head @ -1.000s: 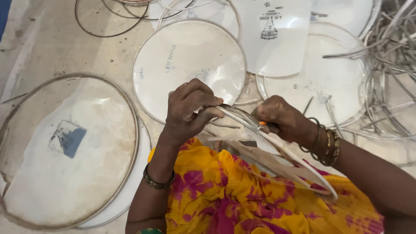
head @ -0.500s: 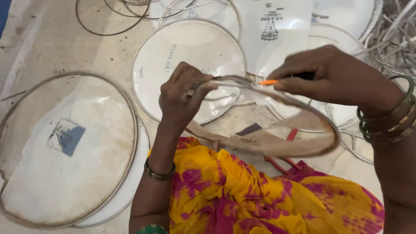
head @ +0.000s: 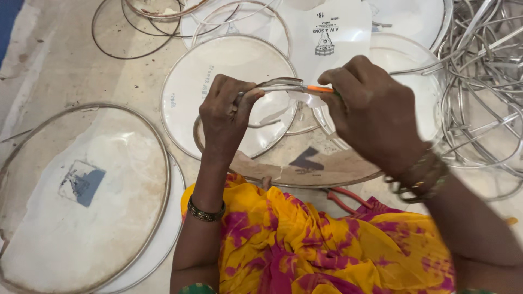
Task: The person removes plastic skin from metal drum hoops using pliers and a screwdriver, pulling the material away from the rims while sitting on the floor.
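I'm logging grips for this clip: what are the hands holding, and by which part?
Left hand pinches the upper rim of a hooped clear drumhead; right hand holds an orange-handled tool by its handle, against that rim.

left hand (head: 226, 111): raised before the body, fingers curled, thumb pinched shut | right hand (head: 370, 111): raised level, fingers closed in a pinch | forearms: angled inward

I get even, soft daylight here, bright without harsh shadows. The pale round skins (head: 234, 81) on the floor (head: 49, 71) look slightly washed out, and the metal rings (head: 479, 81) at the right edge glint. Focus stays sharp; edges bend slightly.
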